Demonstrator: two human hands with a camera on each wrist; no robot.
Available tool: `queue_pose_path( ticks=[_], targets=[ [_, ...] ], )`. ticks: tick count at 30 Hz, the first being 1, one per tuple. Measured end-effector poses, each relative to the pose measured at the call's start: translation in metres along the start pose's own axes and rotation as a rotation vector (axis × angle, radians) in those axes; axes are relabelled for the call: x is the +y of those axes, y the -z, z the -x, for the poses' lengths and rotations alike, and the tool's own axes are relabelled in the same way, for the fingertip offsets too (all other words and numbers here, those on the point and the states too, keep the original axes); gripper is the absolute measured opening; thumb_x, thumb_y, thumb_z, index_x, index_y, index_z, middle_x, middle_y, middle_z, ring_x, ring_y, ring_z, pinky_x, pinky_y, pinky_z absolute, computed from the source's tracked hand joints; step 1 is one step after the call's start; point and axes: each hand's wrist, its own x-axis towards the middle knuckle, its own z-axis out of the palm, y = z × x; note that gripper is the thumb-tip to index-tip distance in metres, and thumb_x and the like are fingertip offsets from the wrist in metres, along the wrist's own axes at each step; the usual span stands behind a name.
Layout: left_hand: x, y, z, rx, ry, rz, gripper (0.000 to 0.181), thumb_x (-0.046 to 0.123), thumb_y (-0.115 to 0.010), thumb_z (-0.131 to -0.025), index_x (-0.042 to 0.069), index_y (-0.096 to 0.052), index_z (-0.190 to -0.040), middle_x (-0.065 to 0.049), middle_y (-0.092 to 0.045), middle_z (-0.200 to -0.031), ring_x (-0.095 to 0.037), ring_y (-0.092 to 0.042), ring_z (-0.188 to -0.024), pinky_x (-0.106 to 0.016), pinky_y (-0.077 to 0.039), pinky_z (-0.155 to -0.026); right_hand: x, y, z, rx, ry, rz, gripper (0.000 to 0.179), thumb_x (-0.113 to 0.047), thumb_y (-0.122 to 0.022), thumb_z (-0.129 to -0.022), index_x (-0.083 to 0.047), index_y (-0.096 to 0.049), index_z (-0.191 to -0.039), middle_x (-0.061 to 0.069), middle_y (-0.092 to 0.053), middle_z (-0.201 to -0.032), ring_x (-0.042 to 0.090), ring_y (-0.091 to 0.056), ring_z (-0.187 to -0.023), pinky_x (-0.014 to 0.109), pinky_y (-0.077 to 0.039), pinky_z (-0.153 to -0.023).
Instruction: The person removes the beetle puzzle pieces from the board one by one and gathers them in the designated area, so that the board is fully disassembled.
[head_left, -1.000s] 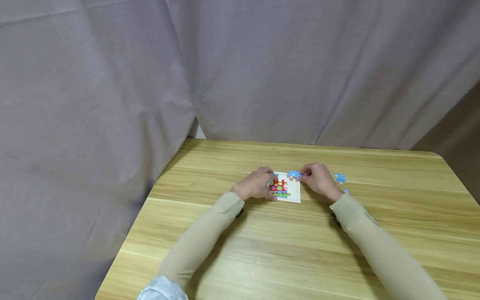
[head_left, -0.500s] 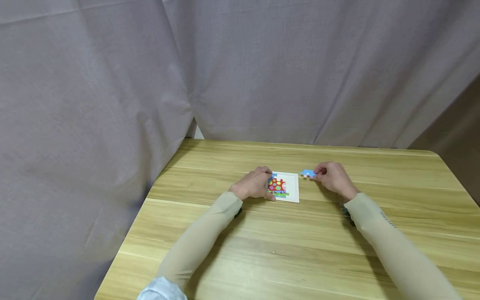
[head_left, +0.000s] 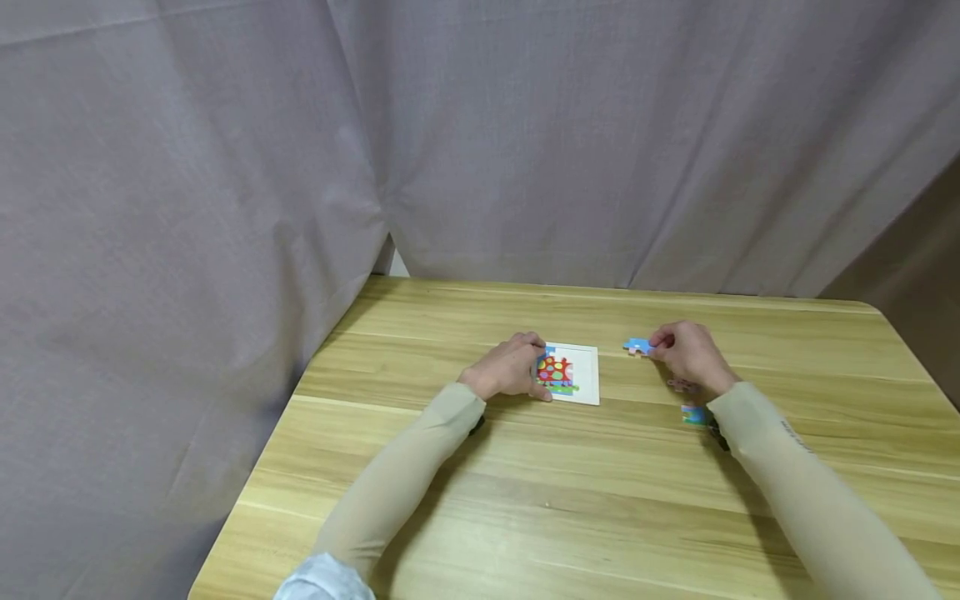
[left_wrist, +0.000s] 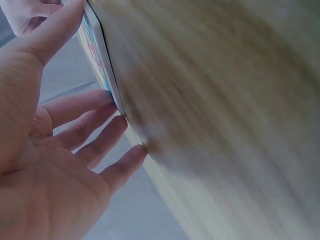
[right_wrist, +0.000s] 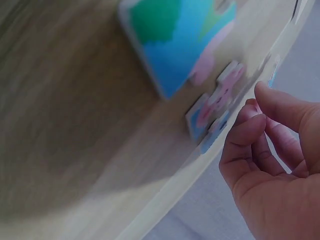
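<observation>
My left hand [head_left: 508,367] spans the left side of a white puzzle board [head_left: 587,379], holding it with thumb and index finger at opposite edges. In the left wrist view the board [left_wrist: 102,45] lies flat, its edge against the fingertips. On it sits a partly assembled picture [head_left: 555,369] of a red bug with coloured dots over green. To the board's right, my right hand [head_left: 690,354] pinches a blue jigsaw piece [head_left: 636,346] between thumb and fingers. Only a thin blue sliver of that piece [right_wrist: 273,72] shows past the thumb in the right wrist view.
Under the right wrist lie a pink jigsaw piece [head_left: 681,386] and a blue-green one [head_left: 692,415]. Up close, the right wrist view shows the blue-green piece [right_wrist: 175,40] and pink-and-blue pieces [right_wrist: 222,92]. A grey curtain [head_left: 525,167] hangs behind the wooden table [head_left: 525,508].
My right hand has moved right, away from the board, carrying the blue jigsaw piece off its upper right corner. Loose pieces now show beneath the right wrist. My left hand stays at the board.
</observation>
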Motion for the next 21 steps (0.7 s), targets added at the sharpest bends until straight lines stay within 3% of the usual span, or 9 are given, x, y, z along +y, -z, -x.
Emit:
queue_pose_path(
  ticks=[9, 16, 21],
  targets=[
    [0.0001, -0.0005, -0.0001, 0.003, -0.006, -0.001, 0.046, 0.051, -0.091, -0.088, 0.013, -0.075, -0.108, -0.004, -0.054, -0.164, -0.024, -0.051, -0.152, -0.036, -0.05, -0.123, 0.0056, 0.0011, -0.0015, -0.026, -0.032, 0.007, 0.008, -0.004, -0.071, -0.1, 0.003, -0.075, -0.101, 0.014, -0.072, -0.089, 0.017, -0.059, -0.071, 0.028, -0.048, -0.072],
    [0.0001, -0.0002, 0.0, 0.002, -0.003, -0.009, 0.065, 0.051, -0.09, -0.089, 0.01, -0.073, -0.136, -0.004, -0.055, -0.164, -0.024, -0.051, -0.151, -0.036, -0.05, -0.123, 0.007, 0.0008, -0.0039, -0.037, -0.034, 0.01, 0.007, -0.003, -0.071, -0.099, 0.003, -0.074, -0.101, 0.013, -0.071, -0.088, 0.018, -0.059, -0.073, 0.028, -0.048, -0.071],
    [-0.0008, 0.0001, 0.0003, 0.007, -0.006, -0.007, 0.066, 0.051, -0.09, -0.088, 0.009, -0.073, -0.137, -0.004, -0.055, -0.163, -0.023, -0.052, -0.15, -0.035, -0.05, -0.123, 0.006, 0.0014, -0.0048, -0.037, -0.033, 0.01, 0.007, -0.002, -0.072, -0.099, 0.003, -0.074, -0.102, 0.013, -0.072, -0.088, 0.016, -0.06, -0.072, 0.027, -0.048, -0.07]
  ],
)
